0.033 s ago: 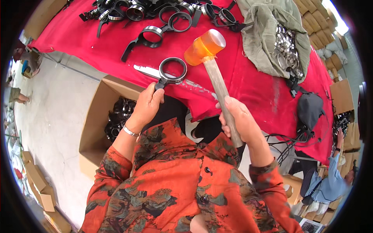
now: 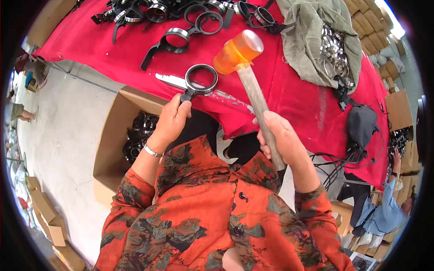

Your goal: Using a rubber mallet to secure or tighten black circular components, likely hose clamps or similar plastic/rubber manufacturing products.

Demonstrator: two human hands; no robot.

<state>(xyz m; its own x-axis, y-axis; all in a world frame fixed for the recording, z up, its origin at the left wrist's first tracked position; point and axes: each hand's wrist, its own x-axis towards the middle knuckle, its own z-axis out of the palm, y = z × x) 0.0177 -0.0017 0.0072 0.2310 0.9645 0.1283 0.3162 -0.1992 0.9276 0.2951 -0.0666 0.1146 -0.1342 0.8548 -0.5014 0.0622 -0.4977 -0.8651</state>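
My left hand (image 2: pixel 171 118) is closed round the short black handle of a ring-shaped part (image 2: pixel 190 92). Its ring has a metal inner band and sits over the near edge of the red-covered table (image 2: pixel 289 101). In my right hand (image 2: pixel 282 137) is a mallet (image 2: pixel 236 53), gripped low on its wooden handle. The mallet's amber head is raised to the right of the ring, apart from it. Farther back on the cloth lie several more black handled parts with metal rings (image 2: pixel 175 39).
A green cloth sack (image 2: pixel 296 49) holding shiny metal rings (image 2: pixel 334 58) lies at the back right. An open cardboard box (image 2: pixel 106 135) with black parts stands below left. Near the right edge hang a black pouch (image 2: pixel 361 124) and cables (image 2: pixel 332 167). Another person (image 2: pixel 384 214) works at far right.
The mallet and my right hand have shifted very slightly up. My left hand and the ring part stay almost where they were.
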